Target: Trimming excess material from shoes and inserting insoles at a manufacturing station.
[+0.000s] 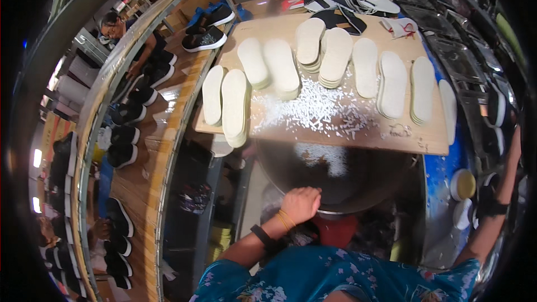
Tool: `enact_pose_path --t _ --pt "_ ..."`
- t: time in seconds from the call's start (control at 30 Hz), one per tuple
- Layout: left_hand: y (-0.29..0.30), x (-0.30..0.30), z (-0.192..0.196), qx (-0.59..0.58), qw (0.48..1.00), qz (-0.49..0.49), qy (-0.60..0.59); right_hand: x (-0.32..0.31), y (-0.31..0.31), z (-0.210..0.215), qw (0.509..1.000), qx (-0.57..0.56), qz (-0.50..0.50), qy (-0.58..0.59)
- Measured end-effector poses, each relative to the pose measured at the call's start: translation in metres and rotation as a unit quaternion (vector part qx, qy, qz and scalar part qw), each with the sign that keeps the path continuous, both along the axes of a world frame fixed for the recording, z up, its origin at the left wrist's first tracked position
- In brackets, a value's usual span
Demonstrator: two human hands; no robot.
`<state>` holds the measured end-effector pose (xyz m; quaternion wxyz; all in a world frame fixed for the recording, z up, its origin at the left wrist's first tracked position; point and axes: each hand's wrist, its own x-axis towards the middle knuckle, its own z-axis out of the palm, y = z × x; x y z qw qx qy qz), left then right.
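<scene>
My left hand, its fingers curled and seemingly empty, bends low by the rim of a dark round pan, best held clear of the pale insoles stacked on the board amid white scraps. At far right, my right arm stretches out near dark shoes; whether my right hand grips anything, I cannot tell. A slow, steady reach should spare the stacks.
</scene>
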<state>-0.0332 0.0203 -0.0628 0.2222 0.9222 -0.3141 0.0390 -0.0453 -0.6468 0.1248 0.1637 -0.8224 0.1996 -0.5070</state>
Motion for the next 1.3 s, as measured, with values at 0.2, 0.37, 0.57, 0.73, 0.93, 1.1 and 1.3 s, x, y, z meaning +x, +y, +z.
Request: enact_pose_path --t 0.2,0.37,0.57,0.73,0.93,1.1,1.3 --pt "-0.02 0.006 0.053 -0.386 0.829 0.055 0.402 -0.052 0.348 0.016 0.982 -0.078 0.13 0.109" --pt "0.003 -0.01 0.085 -0.642 0.626 0.021 0.442 -0.065 0.503 -0.041 0.776 -0.07 0.524 0.344" --pt "0.07 -0.003 0.059 -0.12 0.972 0.189 0.067 -0.053 0.575 -0.09 0.698 -0.097 0.575 0.416" --pt "0.066 0.013 0.081 -0.069 0.99 0.103 0.068 -0.073 0.542 -0.097 0.738 0.025 0.572 0.356" --pt "-0.003 0.027 0.069 0.147 0.974 0.131 0.108 -0.077 0.496 -0.095 0.797 0.327 0.476 0.178" --pt "0.057 0.022 0.052 -0.033 0.998 0.057 -0.006 -0.083 0.438 -0.095 0.632 0.579 0.45 0.251" --pt "0.127 0.001 0.096 -0.03 0.993 -0.026 0.113 -0.064 0.43 -0.103 0.704 0.286 0.531 0.375"
